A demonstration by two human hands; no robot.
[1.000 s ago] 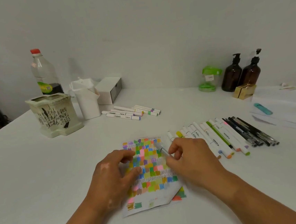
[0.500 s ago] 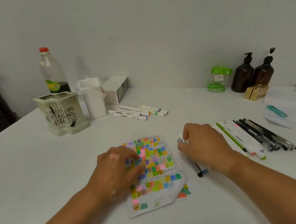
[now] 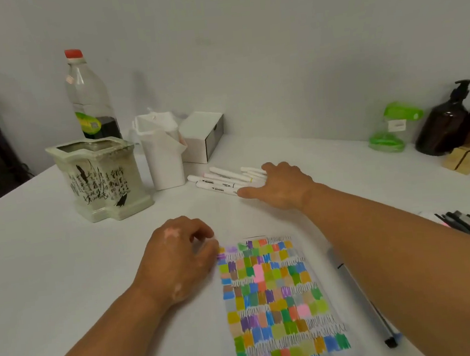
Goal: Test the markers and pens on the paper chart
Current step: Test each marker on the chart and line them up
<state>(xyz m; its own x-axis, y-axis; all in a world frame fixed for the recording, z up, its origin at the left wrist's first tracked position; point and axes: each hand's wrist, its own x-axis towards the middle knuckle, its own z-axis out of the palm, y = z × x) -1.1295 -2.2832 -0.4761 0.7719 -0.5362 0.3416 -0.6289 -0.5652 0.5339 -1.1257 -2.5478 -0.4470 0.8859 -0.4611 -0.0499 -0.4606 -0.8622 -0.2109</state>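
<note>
Only 1 paper chart (image 3: 276, 294), 1 grey pen (image 3: 385, 332); left fingers (image 3: 199, 230) loosely curled, right fingers (image 3: 268, 167) flat on markers (image 3: 217, 185).

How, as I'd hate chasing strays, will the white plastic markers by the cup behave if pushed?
The white plastic markers look round-barrelled and lie loose on the white table, so a sideways push would probably roll them. Slim and stiff, they are likely light to lift. The right hand spreads flat over their ends, so several might scatter.

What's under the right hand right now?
The right hand lies flat over one end of the white markers. Their left parts show; the covered ends and cap colours cannot be seen.
</note>
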